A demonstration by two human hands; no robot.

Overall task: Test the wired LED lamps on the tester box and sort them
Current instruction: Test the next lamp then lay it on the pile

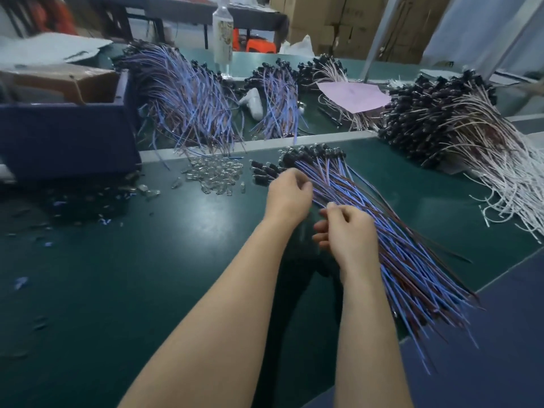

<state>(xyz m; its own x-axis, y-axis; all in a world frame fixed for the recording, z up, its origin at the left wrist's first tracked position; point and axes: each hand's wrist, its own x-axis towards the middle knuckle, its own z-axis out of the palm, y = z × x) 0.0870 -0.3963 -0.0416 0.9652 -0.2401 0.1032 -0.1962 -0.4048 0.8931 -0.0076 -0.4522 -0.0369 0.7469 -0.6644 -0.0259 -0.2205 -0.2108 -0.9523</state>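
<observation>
Apparently the picking step is in hand: one lamp is being separated from the lamp bundle (pixel 382 231). The bundle lies slantwise on the green tabletop (pixel 147 260), with its black heads toward the far edge and its blue and brown wire ends hanging over the near right edge. The left hand (pixel 290 192) is held at the head end of the bundle with fingers curled; whether a lamp is caught in it cannot be told. The right hand (pixel 350 231) is set against the wires lower down, and thumb and forefinger are pinched on wires of the bundle. No tester box is recognised with certainty (a dark shape under the wrists may be only shadow). A heap of clear caps (pixel 216 173) is seen near the far edge, a dark blue bin (pixel 67 136) at the left edge, and a white-wired pile (pixel 459 136) toward the far right corner. For the next move, one single lamp should be drawn free without its neighbours being dragged along. Its bare wire ends must then be brought to the tester contacts, which must first be located.
</observation>
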